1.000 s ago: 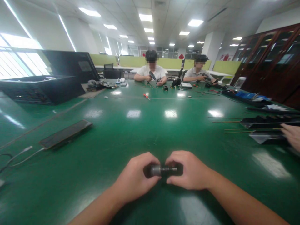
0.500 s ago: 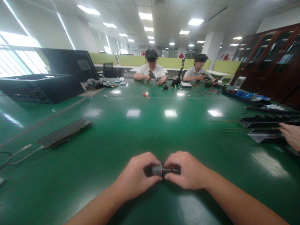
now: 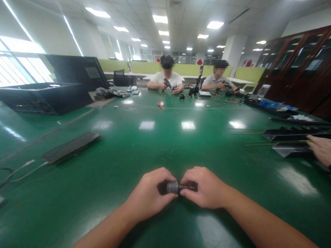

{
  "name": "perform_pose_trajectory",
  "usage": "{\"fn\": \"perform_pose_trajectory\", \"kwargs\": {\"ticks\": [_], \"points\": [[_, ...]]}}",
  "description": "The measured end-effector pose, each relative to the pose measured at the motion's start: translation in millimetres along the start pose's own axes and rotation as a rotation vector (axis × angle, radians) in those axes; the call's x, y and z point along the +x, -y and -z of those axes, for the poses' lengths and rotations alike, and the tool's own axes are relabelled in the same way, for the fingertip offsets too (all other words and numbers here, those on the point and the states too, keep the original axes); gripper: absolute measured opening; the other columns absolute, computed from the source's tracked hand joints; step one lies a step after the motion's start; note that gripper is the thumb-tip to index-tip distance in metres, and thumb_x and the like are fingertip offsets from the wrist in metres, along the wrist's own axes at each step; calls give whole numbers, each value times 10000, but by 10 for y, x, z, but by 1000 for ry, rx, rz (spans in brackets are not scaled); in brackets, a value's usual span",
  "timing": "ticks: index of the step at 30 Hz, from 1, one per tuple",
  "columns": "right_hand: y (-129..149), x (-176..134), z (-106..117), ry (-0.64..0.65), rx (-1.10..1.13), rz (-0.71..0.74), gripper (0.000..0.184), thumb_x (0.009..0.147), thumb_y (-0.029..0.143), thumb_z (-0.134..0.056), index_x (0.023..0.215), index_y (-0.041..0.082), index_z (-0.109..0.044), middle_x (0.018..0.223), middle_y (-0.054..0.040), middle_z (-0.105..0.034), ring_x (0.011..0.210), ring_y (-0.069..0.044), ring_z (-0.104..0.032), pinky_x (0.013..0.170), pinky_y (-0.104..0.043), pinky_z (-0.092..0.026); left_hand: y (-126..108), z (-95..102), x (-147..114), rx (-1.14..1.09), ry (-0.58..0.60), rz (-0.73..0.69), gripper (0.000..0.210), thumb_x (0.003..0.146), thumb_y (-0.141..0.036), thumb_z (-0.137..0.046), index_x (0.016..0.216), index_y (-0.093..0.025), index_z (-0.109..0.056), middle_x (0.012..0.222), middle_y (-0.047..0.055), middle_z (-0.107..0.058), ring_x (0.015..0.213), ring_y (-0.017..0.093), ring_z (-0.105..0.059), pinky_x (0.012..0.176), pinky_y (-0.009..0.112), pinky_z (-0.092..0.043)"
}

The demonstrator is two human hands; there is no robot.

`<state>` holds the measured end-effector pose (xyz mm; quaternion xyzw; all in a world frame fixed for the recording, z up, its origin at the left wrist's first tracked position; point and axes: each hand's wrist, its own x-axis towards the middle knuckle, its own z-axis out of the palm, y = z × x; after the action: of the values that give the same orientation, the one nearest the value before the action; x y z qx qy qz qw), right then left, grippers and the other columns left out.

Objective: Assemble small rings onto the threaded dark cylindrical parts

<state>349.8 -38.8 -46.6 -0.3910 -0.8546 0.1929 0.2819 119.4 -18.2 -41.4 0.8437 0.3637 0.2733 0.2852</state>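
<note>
Table (image 3: 129, 151): green, glossy, mirroring the ceiling lights (image 3: 215, 24) in bright patches.
Room: large bright office, window (image 3: 20, 44) far left, yellow-green partitions (image 3: 250, 74) at the back, dark wood cabinet (image 3: 297, 65) with glass doors on the right.
Metal part: one – a grey cylinder (image 3: 172, 187) with a thin shaft (image 3: 184, 187), lying crosswise between the hands, near edge of table, shaft pointing right. Can't tell if it touches the tabletop.
Left hand (image 3: 152, 194): grasping the cylinder, fingers above, thumb below.
Right hand (image 3: 207, 189): curled around the shaft end; can't tell if it pinches it.
Slab: one, flat and dark (image 3: 71, 147), left, white cable (image 3: 39, 169) at its near end.
Screwdriver-like tool (image 3: 160, 105): one, red handle, well beyond the hands.
Black channels (image 3: 297, 132): two at right, one beyond the other; four thin rods (image 3: 248, 133) visible, jutting left.
Open black box (image 3: 38, 100): one, far left, one dark panel (image 3: 74, 70) upright behind.
People: two seated co-workers (image 3: 168, 76) across the table, tools in hand, plus one other person's hand (image 3: 320, 150) at right edge – by the nearer channel.
</note>
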Motion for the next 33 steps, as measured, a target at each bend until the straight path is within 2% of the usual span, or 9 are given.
{"fn": "perform_pose_trajectory", "kwargs": {"ticks": [33], "points": [[15, -3, 37, -16, -33, -3, 63, 842, 252, -684, 840, 192, -667, 740, -8, -680, 670, -165, -573, 677, -291, -398, 29, 32, -1, 26, -58, -66, 176, 770, -174, -760, 930, -218, -700, 908, 9, -692, 845, 153, -644, 764, 280, -496]]}}
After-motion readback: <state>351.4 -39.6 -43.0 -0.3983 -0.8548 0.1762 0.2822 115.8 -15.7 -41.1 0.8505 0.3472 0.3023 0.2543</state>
